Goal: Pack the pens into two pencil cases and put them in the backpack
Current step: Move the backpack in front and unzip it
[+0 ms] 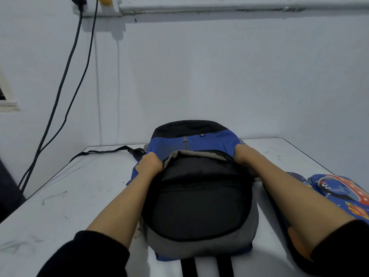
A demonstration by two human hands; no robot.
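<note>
You're in a plain, bare room, more makeshift workspace than home: a scuffed white tabletop (pixel 60 196) against a blank painted wall (pixel 219 76), black cables (pixel 67 80) hanging from a socket (pixel 78 3), surface conduit (pixel 219 7) overhead.

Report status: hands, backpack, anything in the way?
Left hand and right hand both grip the backpack opening, spread wide. Pencil case waits at right on table. Nothing blocking.
</note>
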